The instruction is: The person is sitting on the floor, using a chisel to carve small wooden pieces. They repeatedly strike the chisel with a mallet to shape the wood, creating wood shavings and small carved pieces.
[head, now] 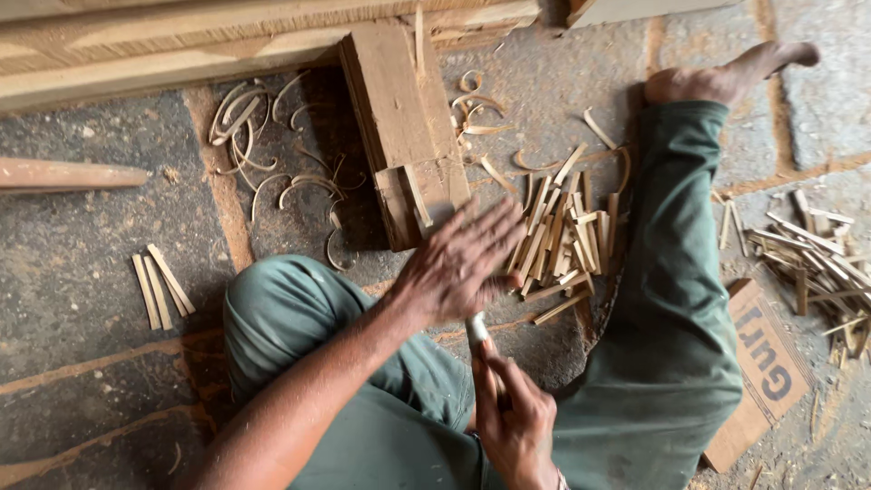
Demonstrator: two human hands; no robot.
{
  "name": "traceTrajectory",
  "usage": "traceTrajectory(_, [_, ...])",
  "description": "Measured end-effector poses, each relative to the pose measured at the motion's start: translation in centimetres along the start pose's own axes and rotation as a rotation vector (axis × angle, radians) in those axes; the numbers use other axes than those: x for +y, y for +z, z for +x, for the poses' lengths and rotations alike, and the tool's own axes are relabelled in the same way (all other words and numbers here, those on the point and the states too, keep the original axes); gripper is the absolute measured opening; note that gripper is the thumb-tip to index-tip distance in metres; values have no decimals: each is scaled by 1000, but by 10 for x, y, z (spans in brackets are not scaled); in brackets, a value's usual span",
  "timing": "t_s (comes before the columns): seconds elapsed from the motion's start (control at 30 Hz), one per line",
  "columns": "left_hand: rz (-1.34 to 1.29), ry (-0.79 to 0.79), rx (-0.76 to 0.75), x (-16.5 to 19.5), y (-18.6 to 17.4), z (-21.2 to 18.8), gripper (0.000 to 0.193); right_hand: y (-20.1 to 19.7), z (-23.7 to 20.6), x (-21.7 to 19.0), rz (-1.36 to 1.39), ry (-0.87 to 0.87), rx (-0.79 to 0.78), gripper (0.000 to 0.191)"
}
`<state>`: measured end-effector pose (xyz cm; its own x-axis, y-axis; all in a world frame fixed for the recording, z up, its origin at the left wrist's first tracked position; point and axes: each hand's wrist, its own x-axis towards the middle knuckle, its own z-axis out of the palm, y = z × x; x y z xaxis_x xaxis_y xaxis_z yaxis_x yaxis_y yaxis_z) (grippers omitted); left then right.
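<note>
Head view, looking down at the floor (82,299), where I sit cross-legged in green trousers (653,345). My left hand (458,263) is released: fingers spread and flat, palm down, blurred, hovering over the near end of a wooden block (399,118) and the edge of a heap of short wooden sticks (567,240). I cannot tell whether it touches either. My right hand (513,417) is clenched around a small tool (476,331), of which only a pale, rounded end shows above the fingers, just below the left hand; its kind I cannot make out.

The block lies lengthwise away from me, its far end against long planks (181,41) along the top of the view. Curled wood shavings (263,136) lie scattered on both sides of the block. Three cut sticks (161,289) lie side by side, well apart to the left. A second, looser pile of sticks (817,259) lies at far right, near a piece of brown cardboard (762,372). My bare foot (717,77) rests at upper right.
</note>
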<state>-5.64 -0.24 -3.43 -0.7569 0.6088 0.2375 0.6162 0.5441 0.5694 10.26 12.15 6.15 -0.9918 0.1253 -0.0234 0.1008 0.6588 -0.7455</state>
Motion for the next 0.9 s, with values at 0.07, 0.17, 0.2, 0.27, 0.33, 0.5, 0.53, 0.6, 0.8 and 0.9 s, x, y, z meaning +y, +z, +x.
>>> traceTrajectory(0.07, [62,-4,17,-21,-1,11,91,10,19,3,21,-11,-25,16])
traceTrajectory(0.17, [127,-18,-7,-39,-6,20,88,27,42,6,-73,-28,-86,6])
traceTrajectory(0.2, [138,-6,-5,-45,-10,22,88,31,44,5,-68,-17,-55,8])
traceTrajectory(0.27, [128,-6,54,-48,-15,26,86,32,43,0,-78,-13,-15,13])
traceTrajectory(0.33, [57,3,82,-42,-20,23,81,29,39,-4,-77,45,-52,18])
traceTrajectory(0.5, [-52,124,331,2,-31,-1,73,12,39,1,512,162,86,27])
traceTrajectory(0.53, [-48,140,335,13,-33,-8,69,7,38,5,773,416,83,30])
traceTrajectory(0.6, [-34,154,381,38,-35,-21,69,-4,34,13,939,650,125,33])
traceTrajectory(0.8, [-119,226,353,64,-31,-16,72,-41,-9,15,449,211,160,32])
traceTrajectory(0.9, [-98,247,349,60,-28,-9,69,-55,-29,3,174,24,119,31])
